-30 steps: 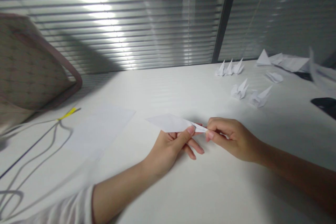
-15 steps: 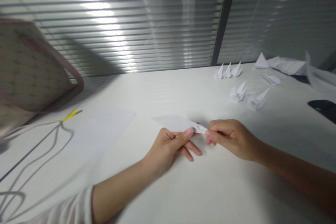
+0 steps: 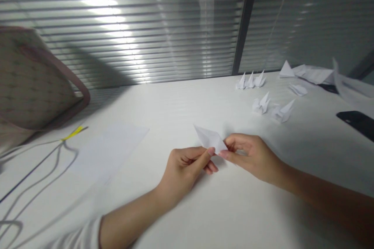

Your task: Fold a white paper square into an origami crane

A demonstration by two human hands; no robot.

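Note:
A small folded piece of white paper (image 3: 210, 138) is pinched between my two hands above the white table (image 3: 175, 105). Thumb and fingers of my left hand (image 3: 188, 165) grip its lower edge. On its right side, my right hand (image 3: 253, 155) closes thumb and fingers on the lower right corner. One long pointed tip of the paper sticks out to the upper left. Several folded white paper figures (image 3: 261, 103) with upright points stand beyond my right hand.
A flat white sheet (image 3: 109, 149) lies at the left, near cables with a yellow tie (image 3: 73, 133). A bag (image 3: 32, 81) stands at the far left. More papers (image 3: 314, 74) and a dark phone (image 3: 358, 122) are at the right. Blinds (image 3: 163, 27) hang behind.
The folded paper has been turned, so its long tip now points up and left instead of flat to the left. My right hand has shifted its grip and moved slightly left.

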